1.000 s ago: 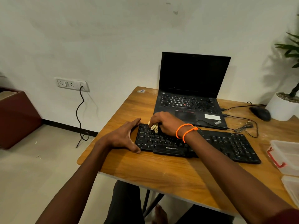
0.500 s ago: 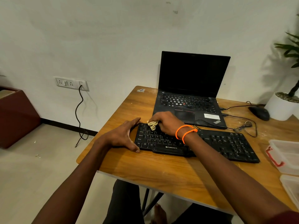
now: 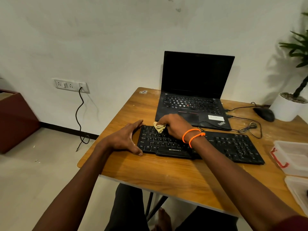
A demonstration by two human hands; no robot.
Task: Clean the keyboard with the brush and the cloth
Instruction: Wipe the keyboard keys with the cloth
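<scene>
A black keyboard (image 3: 233,145) lies across the wooden table (image 3: 166,174) in front of me. My right hand (image 3: 175,125), with orange bands at the wrist, presses a small crumpled beige cloth (image 3: 159,127) onto the keys at the keyboard's far left corner. My left hand (image 3: 126,139) rests flat on the table with fingers spread, its thumb and fingers braced against the keyboard's left end. I see no brush.
An open black laptop (image 3: 195,90) stands right behind the keyboard. A black mouse (image 3: 264,114) with cables and a white plant pot (image 3: 286,109) sit at the back right. Clear plastic containers (image 3: 293,157) lie at the right edge. A wall socket with a hanging cord (image 3: 80,114) is at left.
My right hand has slid the cloth a little toward the far left corner of the keyboard. My left hand has stayed against the keyboard's left end.
</scene>
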